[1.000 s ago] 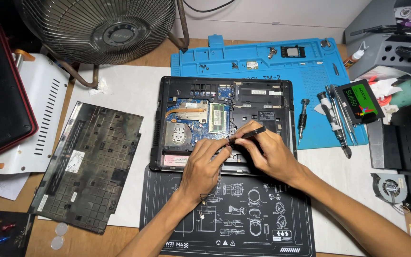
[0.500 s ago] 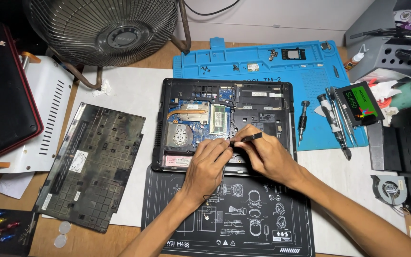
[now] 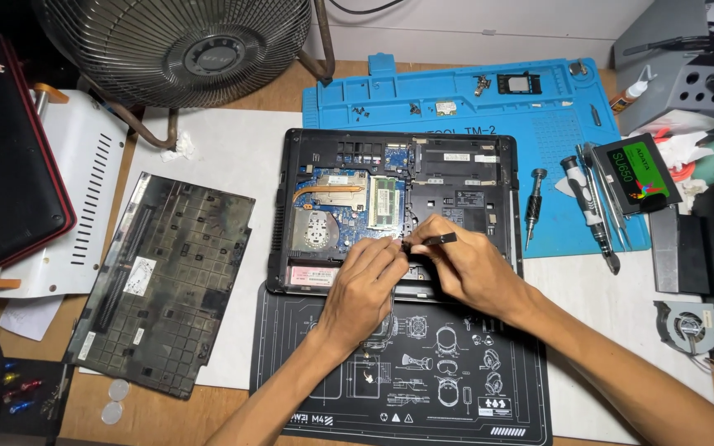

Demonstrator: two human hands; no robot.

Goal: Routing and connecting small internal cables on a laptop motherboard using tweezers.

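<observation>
An opened black laptop (image 3: pixel 464 177) lies bottom-up with its blue circuit board, copper heat pipe and green memory module (image 3: pixel 383 202) exposed. My right hand (image 3: pixel 468 264) grips a thin black tool (image 3: pixel 431 240) whose tip meets the board near the laptop's front edge. My left hand (image 3: pixel 363 285) rests on the front of the laptop, fingertips pinched beside the tool tip; what it pinches is hidden. The laptop's front edge sits on a black printed work mat (image 3: pixel 423 388).
The removed black bottom cover (image 3: pixel 163 281) lies to the left. A blue repair mat (image 3: pixel 555 116) behind holds small parts, screwdrivers (image 3: pixel 588 206) and a black-and-green drive (image 3: pixel 636 173). A fan (image 3: pixel 183 41) stands at the back left, and a small cooling fan (image 3: pixel 686 326) lies at the right.
Both hands stay at the same spot on the laptop's front part. The thin black tool has tilted slightly; the view has shifted a little.
</observation>
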